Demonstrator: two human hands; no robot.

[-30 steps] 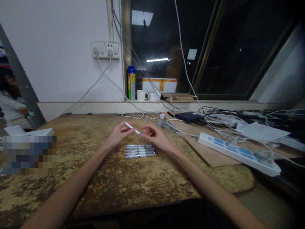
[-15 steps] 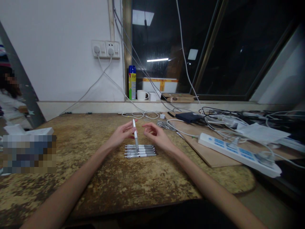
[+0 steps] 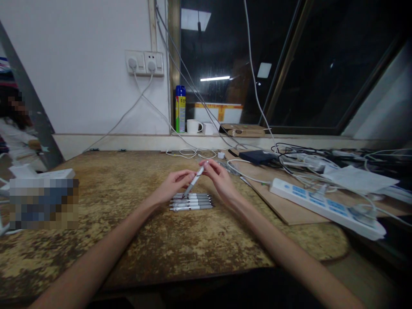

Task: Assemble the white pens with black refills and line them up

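A white and grey pen slants between both hands above the worn table, its tip pointing down to the left. My left hand pinches its lower half and my right hand pinches its upper end. Directly beneath them, several matching pens lie side by side in a neat row on the table.
A white power strip rests on a wooden board at the right, amid tangled cables. On the sill stand a spray can and a white mug. A white box lies at the left, where another person sits.
The pen swung from upright in the left hand to a slant, and the right hand came in and took hold of its upper end. The view shifted slightly.
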